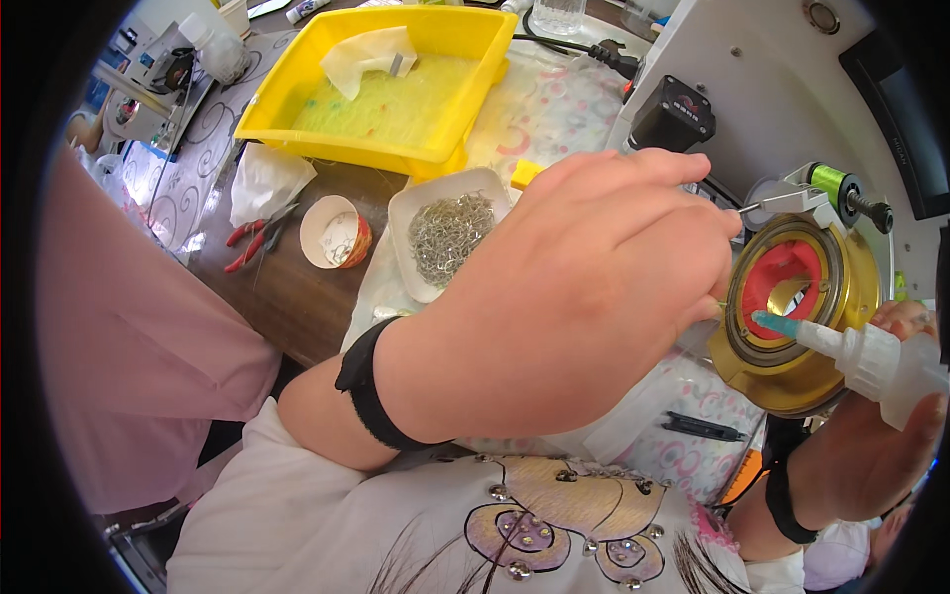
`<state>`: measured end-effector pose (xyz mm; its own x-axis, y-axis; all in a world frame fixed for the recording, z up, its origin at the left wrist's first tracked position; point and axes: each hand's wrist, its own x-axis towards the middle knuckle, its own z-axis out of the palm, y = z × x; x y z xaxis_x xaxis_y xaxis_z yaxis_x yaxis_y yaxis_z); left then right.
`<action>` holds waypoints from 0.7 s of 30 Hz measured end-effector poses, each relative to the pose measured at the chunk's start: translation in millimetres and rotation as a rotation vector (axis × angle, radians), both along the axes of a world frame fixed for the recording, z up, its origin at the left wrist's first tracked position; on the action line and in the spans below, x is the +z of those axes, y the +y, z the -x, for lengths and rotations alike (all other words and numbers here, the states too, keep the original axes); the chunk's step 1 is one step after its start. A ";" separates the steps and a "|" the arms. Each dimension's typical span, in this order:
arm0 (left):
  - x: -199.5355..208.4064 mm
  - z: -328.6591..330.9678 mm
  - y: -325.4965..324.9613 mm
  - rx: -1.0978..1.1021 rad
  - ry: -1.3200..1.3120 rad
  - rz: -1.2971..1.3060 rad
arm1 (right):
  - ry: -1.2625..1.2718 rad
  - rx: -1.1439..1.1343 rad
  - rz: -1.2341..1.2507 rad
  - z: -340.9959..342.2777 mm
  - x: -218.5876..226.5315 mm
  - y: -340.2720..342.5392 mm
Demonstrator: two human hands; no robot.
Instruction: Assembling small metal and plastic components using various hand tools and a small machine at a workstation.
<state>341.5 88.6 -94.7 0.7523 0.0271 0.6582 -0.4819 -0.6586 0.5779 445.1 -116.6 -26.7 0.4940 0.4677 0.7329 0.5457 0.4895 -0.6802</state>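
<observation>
My left hand [584, 287], with a black band on its wrist, reaches across the middle to the machine's brass ring [807, 381]. Its fingers are bent together at the ring's left side; the back of the hand hides what they hold. My right hand [881, 450], also banded, grips a translucent white squeeze bottle [902, 371]. The bottle's teal nozzle tip [777, 324] points left, in front of the ring's red inner collar [760, 275]. Above the ring, a spool of bright green thread [829, 182] is mounted beside a metal arm [792, 198].
A white dish [404, 223] of small metal hooks stands left of my hand. Beyond are a paper cup [358, 246], red-handled pliers [247, 243] and a yellow tray [463, 134]. A black pen-like tool [703, 427] lies near me. Someone's pink clothing [148, 337] fills the left side.
</observation>
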 end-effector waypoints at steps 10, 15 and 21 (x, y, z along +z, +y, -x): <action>0.4 1.9 -0.7 -0.007 0.010 0.017 | -0.136 -0.027 0.103 -4.0 -0.6 -4.9; 0.6 1.0 -0.2 -0.011 0.013 0.020 | -0.255 -0.080 0.191 -10.6 0.1 -13.1; -0.1 1.6 -0.2 -0.022 0.020 0.027 | -0.400 -0.146 0.296 -12.3 3.2 -18.2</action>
